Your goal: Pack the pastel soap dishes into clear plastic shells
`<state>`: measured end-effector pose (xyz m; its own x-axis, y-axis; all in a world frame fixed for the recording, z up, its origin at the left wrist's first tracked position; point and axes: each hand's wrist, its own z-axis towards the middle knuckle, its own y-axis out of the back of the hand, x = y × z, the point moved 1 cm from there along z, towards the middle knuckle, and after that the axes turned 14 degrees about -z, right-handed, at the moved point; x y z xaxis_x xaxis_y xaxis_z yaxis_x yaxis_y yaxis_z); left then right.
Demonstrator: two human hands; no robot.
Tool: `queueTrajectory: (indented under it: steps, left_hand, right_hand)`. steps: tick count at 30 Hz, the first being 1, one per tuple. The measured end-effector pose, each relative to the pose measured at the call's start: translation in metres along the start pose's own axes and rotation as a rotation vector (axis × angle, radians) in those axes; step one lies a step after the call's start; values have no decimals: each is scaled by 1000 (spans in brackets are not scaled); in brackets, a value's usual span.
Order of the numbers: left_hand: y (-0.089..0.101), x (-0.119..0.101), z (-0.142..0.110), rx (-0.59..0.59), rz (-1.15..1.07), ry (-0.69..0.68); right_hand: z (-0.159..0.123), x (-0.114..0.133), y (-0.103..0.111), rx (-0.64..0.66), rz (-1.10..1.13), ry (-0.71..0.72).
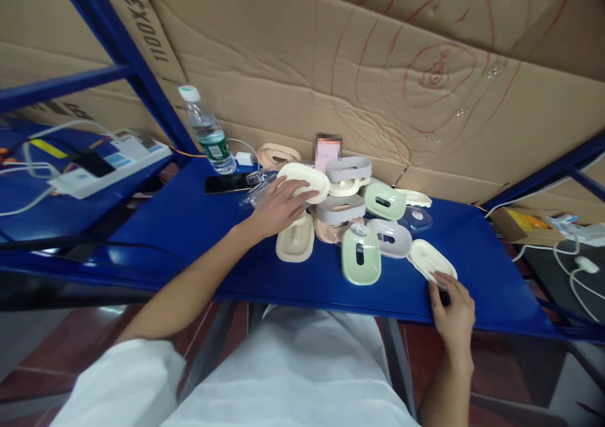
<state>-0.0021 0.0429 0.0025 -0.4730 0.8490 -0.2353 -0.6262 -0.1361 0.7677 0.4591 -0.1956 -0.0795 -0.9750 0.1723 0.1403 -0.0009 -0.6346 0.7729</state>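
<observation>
My left hand [280,207] lies over a cream oval soap dish [308,178] at the upper left of a pile, its fingers across the near side; the thumb is hardly visible. My right hand [451,304] grips the near edge of another cream soap dish [430,258] between thumb and fingers. Between my hands lie a light green slotted dish [362,269] with a round sticker, a lilac slotted dish [392,238] and a grey one [341,209]. A beige tray [295,244] sits below my left hand. Behind them is a second green piece [385,201].
Clear plastic covers lie by the pile. A water bottle [215,143] and a black phone [227,183] stand and lie at the left of the blue table [293,288]. Cardboard [265,55] walls the back; a power strip [108,171] is further left, a small box [527,228] right.
</observation>
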Motion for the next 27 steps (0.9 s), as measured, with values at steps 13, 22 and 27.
queueTrajectory:
  steps: [13, 22, 27]
  left_hand:
    - [-7, -3, 1, 18, 11, -68]
    - [-8, -2, 1, -35, -56, -47]
    - [1, -4, 4, -74, -72, -23]
  right_hand:
    - [2, 3, 3, -9, 10, 3]
    - [2, 4, 5, -12, -6, 34]
    - [2, 5, 3, -14, 28, 10]
